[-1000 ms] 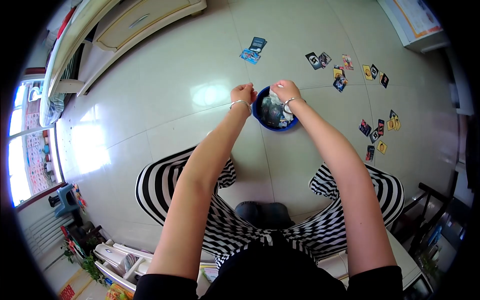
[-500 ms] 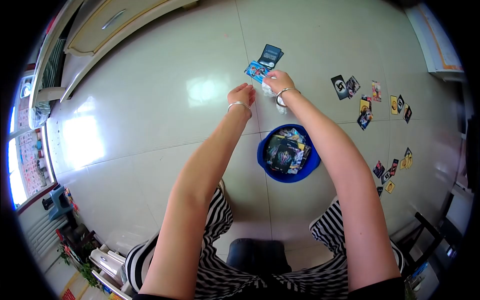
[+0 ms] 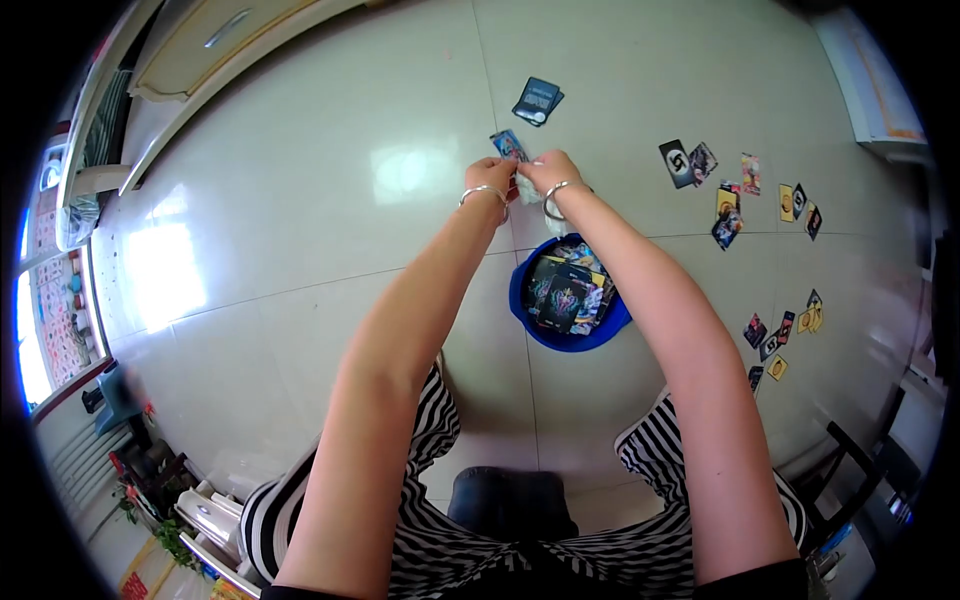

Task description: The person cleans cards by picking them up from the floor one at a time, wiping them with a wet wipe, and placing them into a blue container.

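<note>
A blue picture card (image 3: 508, 146) sticks out beyond my fingertips, its near end hidden by them. My left hand (image 3: 489, 178) is closed in a pinch at that near end. Close beside it, my right hand (image 3: 550, 171) pinches the same end from the other side. Crumpled white material (image 3: 530, 190), maybe tissue or plastic, lies under my right hand, partly covered. A small stack of dark cards (image 3: 537, 100) rests on the floor farther out.
A blue basin (image 3: 520, 305) full of cards (image 3: 565, 298) stands on the tiled floor (image 3: 330, 220) between me and my hands. Several loose card groups (image 3: 728, 215) lie to the right. A drawer cabinet (image 3: 215, 50) is at upper left, a white piece of furniture (image 3: 870, 90) at upper right.
My hands have come together at the blue card. The card has turned and now shows narrower, drawn away from the dark stack. My left hand has gone from loosely curled to pinching.
</note>
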Tool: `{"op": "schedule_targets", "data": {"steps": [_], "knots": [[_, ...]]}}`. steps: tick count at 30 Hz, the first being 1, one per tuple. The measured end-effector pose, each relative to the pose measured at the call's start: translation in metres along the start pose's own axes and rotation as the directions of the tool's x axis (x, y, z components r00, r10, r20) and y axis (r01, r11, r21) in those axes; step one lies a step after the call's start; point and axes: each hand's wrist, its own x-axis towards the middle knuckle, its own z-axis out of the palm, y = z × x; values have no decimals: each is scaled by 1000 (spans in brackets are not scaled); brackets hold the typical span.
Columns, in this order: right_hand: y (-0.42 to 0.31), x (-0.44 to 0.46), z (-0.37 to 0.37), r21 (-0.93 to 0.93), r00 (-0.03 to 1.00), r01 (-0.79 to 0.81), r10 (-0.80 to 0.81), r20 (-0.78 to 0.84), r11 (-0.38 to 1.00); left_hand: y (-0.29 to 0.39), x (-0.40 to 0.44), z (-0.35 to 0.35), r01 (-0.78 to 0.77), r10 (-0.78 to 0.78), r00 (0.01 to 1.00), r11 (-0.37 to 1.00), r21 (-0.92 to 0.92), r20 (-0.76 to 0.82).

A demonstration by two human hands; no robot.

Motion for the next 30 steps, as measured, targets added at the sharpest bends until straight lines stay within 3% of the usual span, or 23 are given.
{"op": "schedule_targets", "data": {"steps": [4, 6, 8, 10, 11, 12, 14, 15, 16, 18, 20, 21, 24, 26, 28, 30], "knots": [[-18, -80, -40, -61, 959, 238, -244, -146, 969, 21, -65, -11, -148, 143, 988, 984, 97, 61], [-25, -127, -68, -110, 932, 314, -328, -151, 943, 37, -108, -16, -218, 180, 950, 967, 129, 256], [-30, -179, -97, -83, 897, 361, -370, -242, 929, 57, -158, -18, -285, 232, 914, 951, 119, 333], [-35, -233, -121, 72, 869, 415, -372, -327, 907, 71, -206, -21, -357, 244, 837, 922, 149, 490], [-36, -261, -135, 161, 900, 406, -362, -244, 900, 77, -230, -22, -377, 238, 809, 911, 164, 538], [-42, -293, -146, 157, 889, 421, -372, -268, 893, 84, -255, -22, -401, 255, 794, 902, 161, 552], [-47, -350, -159, 378, 926, 376, -357, -122, 846, 89, -306, -25, -380, 210, 762, 911, 160, 612], [-48, -374, -162, 433, 926, 376, -354, -134, 819, 90, -325, -26, -391, 214, 755, 906, 163, 620], [-50, -396, -164, 435, 922, 385, -358, -145, 814, 90, -342, -27, -365, 197, 765, 917, 161, 613], [-51, -430, -160, 606, 923, 345, -375, -83, 716, 86, -373, -32, -336, 173, 780, 927, 168, 601], [-46, -442, -147, 640, 916, 339, -396, -58, 689, 75, -399, -32, -40, 204, 660, 970, -238, 723], [-43, -444, -138, 661, 900, 357, -432, -54, 661, 69, -402, -33, 127, 223, 488, 938, -322, 844], [-36, -443, -125, 619, 879, 394, -476, -37, 680, 52, -411, -37, 212, 267, 492, 886, -412, 828], [-32, -434, -120, 385, 798, 594, -576, -175, 706, 44, -401, -39, 226, 289, 502, 866, -446, 815], [-34, -437, -125, 391, 822, 562, -543, -171, 728, 37, -394, -41, 215, 305, 564, 844, -492, 768], [-42, -439, -133, 395, 839, 539, -518, -169, 744, 41, -385, -42, 246, 291, 534, 845, -475, 794]]}}
